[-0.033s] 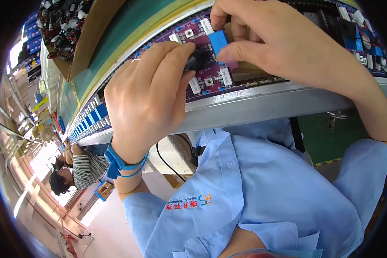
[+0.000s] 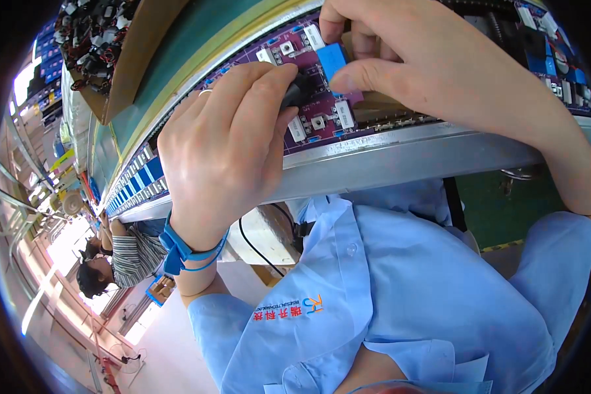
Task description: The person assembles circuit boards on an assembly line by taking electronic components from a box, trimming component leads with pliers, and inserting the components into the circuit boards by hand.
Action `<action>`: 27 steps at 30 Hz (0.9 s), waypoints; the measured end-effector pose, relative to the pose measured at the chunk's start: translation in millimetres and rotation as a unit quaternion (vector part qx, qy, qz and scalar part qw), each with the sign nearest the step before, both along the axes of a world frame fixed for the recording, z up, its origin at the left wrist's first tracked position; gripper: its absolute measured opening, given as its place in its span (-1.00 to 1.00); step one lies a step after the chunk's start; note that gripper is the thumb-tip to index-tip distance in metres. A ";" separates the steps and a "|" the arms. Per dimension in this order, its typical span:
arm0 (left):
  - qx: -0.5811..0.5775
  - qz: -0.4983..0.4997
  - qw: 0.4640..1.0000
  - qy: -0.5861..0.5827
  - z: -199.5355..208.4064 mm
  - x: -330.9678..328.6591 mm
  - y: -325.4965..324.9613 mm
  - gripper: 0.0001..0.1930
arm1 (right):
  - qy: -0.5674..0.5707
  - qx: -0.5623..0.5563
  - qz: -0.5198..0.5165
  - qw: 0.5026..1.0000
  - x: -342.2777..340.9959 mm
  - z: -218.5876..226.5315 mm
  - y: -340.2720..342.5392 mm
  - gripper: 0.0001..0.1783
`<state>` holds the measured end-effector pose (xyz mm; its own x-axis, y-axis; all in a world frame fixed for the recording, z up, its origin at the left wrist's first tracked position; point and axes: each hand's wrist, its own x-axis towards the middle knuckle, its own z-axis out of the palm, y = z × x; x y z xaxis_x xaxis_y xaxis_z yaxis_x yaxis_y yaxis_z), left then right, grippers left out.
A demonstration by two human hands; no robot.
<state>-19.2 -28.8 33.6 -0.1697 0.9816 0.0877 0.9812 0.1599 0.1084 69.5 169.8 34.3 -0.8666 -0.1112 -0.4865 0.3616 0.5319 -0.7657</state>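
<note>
A purple circuit board [image 2: 318,105] lies in the metal-edged line, carrying white block-shaped parts and small blue ones. My left hand [image 2: 226,131] is closed with thumb and fingertips around a black rounded component [image 2: 298,90], held at the middle of the board. Its lower end is hidden by my fingers. At the board's right side my right hand [image 2: 400,62] has its thumb and forefinger bent around a blue box-shaped component [image 2: 333,62]. The thumb presses near its lower right corner. A blue wrist strap [image 2: 177,249] is on my left wrist.
A grey metal rail [image 2: 374,161] runs along the near side. At the far left stands a cardboard box [image 2: 128,72] full of small wired parts. More populated boards [image 2: 141,177] lie along the line to the left. A person in a striped top [image 2: 134,259] is further off.
</note>
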 end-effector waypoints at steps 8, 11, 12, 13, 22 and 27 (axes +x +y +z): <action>-0.007 -0.016 0.999 0.044 -4.7 13.0 4.0 -0.67 | 0.145 0.017 0.008 0.989 16.3 -28.4 2.7 -0.64; -0.037 0.007 0.998 0.050 -5.5 15.6 7.9 -0.68 | 0.137 -0.009 0.006 0.990 14.4 -21.6 2.9 -0.65; -0.064 0.021 0.996 0.062 -5.7 15.5 9.3 -0.69 | 0.084 -0.042 -0.010 0.996 13.2 -14.7 4.1 -0.66; -0.063 0.023 0.996 0.061 -6.6 13.4 10.2 -0.69 | 0.030 -0.072 -0.026 0.997 11.3 -10.2 3.8 -0.67; -0.048 -0.014 0.998 0.043 -0.2 2.6 21.2 -0.73 | 0.245 -0.092 -0.082 0.962 21.6 -50.1 -1.5 -0.71; 0.018 -0.024 0.999 0.037 -10.3 12.4 34.2 -0.82 | 0.137 0.025 -0.022 0.990 20.9 -7.5 22.8 -0.77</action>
<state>-6.8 5.4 23.2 -0.1147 0.9844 0.1333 0.9931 0.1102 0.0405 90.4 192.6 26.7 -0.9703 -0.0525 -0.2360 0.1671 0.5598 -0.8116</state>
